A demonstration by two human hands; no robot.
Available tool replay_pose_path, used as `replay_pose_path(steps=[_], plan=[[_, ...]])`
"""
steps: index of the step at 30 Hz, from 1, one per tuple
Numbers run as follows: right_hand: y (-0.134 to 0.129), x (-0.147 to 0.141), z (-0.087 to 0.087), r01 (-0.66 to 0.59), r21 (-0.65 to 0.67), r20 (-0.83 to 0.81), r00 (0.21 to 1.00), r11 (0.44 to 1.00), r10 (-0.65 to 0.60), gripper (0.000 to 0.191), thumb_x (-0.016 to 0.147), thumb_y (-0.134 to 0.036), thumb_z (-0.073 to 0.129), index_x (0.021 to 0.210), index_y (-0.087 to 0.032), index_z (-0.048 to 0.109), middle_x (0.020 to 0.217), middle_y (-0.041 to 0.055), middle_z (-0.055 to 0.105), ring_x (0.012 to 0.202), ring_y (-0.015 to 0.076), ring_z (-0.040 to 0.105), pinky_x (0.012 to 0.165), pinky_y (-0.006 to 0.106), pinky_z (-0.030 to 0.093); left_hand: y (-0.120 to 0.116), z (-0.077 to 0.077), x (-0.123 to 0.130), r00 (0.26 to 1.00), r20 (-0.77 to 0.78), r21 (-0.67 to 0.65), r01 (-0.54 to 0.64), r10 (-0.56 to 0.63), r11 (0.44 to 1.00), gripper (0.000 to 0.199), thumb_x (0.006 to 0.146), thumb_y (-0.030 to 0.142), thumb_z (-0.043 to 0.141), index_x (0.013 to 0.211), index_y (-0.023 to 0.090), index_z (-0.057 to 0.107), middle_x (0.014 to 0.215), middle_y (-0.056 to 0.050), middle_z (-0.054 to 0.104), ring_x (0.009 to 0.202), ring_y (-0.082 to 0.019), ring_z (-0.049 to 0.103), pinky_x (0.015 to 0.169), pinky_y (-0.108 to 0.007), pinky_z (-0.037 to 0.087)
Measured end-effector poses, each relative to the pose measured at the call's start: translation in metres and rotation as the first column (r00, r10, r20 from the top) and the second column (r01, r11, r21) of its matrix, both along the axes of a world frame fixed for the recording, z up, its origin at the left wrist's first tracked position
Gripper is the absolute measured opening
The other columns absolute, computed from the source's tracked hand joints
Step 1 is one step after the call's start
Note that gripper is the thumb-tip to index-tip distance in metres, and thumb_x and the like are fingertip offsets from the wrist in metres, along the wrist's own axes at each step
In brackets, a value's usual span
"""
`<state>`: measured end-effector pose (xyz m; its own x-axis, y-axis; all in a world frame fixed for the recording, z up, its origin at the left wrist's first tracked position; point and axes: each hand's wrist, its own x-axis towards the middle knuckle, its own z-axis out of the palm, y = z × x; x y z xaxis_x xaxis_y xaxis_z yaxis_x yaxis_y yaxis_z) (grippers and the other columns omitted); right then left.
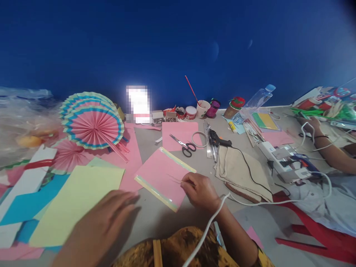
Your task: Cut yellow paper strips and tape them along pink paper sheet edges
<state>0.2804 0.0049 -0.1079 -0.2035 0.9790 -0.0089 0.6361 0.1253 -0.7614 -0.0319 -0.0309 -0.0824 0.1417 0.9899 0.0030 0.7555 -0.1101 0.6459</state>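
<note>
A pink paper sheet (164, 178) with yellow and pale blue strips along two opposite edges lies tilted in front of me. My right hand (198, 191) is closed in a pinch at its right corner; a thin, pale strand (174, 179) runs from the fingertips over the paper. My left hand (102, 218), slightly blurred, has its fingers stretched out and appears to hold nothing. It is beside the pale yellow paper (80, 200). Scissors (183, 145) with black handles lie beyond the sheet, near a roll of tape (199, 139).
Pleated paper fans (94, 124) stand at the left. A black glue gun (219, 139) and folded beige cloth (239, 170) lie right, near a power strip (286, 161). A white cable (207, 230) crosses my right forearm. Another person's hand (311, 128) is at far right.
</note>
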Motion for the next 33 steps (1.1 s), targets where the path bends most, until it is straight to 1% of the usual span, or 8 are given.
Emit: replay_pose_path(steps=[4,7,11,14,17,20,23,33], plan=[[-0.011,-0.002,-0.001,0.048,-0.063,-0.104,0.993,0.997,-0.054,0.015,0.092,-0.024,0.064,0.077,-0.023,0.069,0.070,-0.0001,0.072,0.063,0.0155,0.061,0.061,0.027,0.039,0.028,-0.001,0.066,0.944,-0.182,-0.025,0.274,-0.274,0.961,0.037,0.101,0.041,0.054,0.129,0.025,0.072,0.134,-0.012,0.074,0.125,-0.031,0.068,0.104,-0.046,0.057],[-0.014,0.010,-0.003,0.172,0.030,-0.134,0.977,0.985,-0.167,0.016,0.093,-0.028,0.061,0.082,-0.023,0.071,0.080,0.0034,0.076,0.072,0.0181,0.066,0.068,0.028,0.046,0.035,0.004,0.094,0.840,-0.340,-0.129,0.404,-0.423,0.906,0.038,0.095,0.035,0.067,0.132,0.025,0.070,0.146,-0.015,0.067,0.129,-0.037,0.063,0.103,-0.055,0.056],[-0.014,0.025,-0.003,0.247,0.060,-0.093,0.966,0.967,-0.241,0.015,0.092,-0.027,0.061,0.082,-0.022,0.071,0.084,0.0055,0.077,0.077,0.0201,0.068,0.072,0.030,0.048,0.029,-0.004,0.092,0.773,-0.409,-0.105,0.489,-0.486,0.866,0.034,0.093,0.034,0.073,0.125,0.024,0.072,0.152,-0.017,0.061,0.135,-0.040,0.058,0.104,-0.057,0.053],[-0.018,0.025,0.002,0.097,-0.192,-0.167,0.977,0.977,-0.130,0.014,0.090,-0.028,0.065,0.078,-0.021,0.071,0.070,0.0016,0.074,0.063,0.0165,0.064,0.059,0.026,0.044,0.031,-0.015,0.080,0.775,-0.372,0.013,0.555,-0.511,0.832,0.022,0.093,0.030,0.073,0.113,0.022,0.075,0.151,-0.017,0.061,0.140,-0.038,0.053,0.114,-0.055,0.046],[-0.021,0.024,0.008,-0.009,-0.351,-0.273,0.958,0.936,-0.093,0.013,0.089,-0.028,0.067,0.078,-0.021,0.071,0.063,-0.0008,0.072,0.056,0.0140,0.062,0.054,0.023,0.042,0.044,-0.012,0.073,0.772,-0.352,0.001,0.567,-0.530,0.824,0.014,0.099,0.029,0.064,0.092,0.021,0.074,0.132,-0.013,0.071,0.130,-0.034,0.060,0.113,-0.053,0.046],[-0.016,0.027,0.010,0.141,-0.169,-0.221,0.959,0.975,-0.177,0.018,0.092,-0.032,0.066,0.080,-0.021,0.073,0.071,0.0010,0.074,0.063,0.0150,0.063,0.060,0.025,0.045,0.056,0.002,0.076,0.757,-0.380,-0.116,0.530,-0.531,0.840,0.013,0.100,0.028,0.061,0.098,0.020,0.071,0.112,-0.012,0.073,0.110,-0.031,0.066,0.095,-0.049,0.052],[-0.010,0.029,0.009,0.198,-0.005,-0.156,0.968,0.980,-0.196,0.018,0.093,-0.031,0.064,0.082,-0.021,0.073,0.081,0.0032,0.075,0.074,0.0175,0.066,0.070,0.028,0.047,0.059,0.015,0.085,0.711,-0.440,-0.197,0.519,-0.548,0.832,0.009,0.097,0.025,0.065,0.103,0.019,0.070,0.112,-0.013,0.071,0.104,-0.032,0.065,0.085,-0.046,0.052],[0.006,0.010,0.013,0.149,-0.033,-0.136,0.979,0.988,-0.152,0.020,0.093,-0.028,0.061,0.075,-0.021,0.067,0.072,0.0001,0.067,0.068,0.0159,0.059,0.065,0.028,0.041,0.037,0.008,0.131,0.703,-0.472,-0.285,0.450,-0.532,0.846,0.017,0.099,0.017,0.058,0.114,0.017,0.066,0.116,-0.014,0.066,0.108,-0.031,0.064,0.078,-0.040,0.056]])
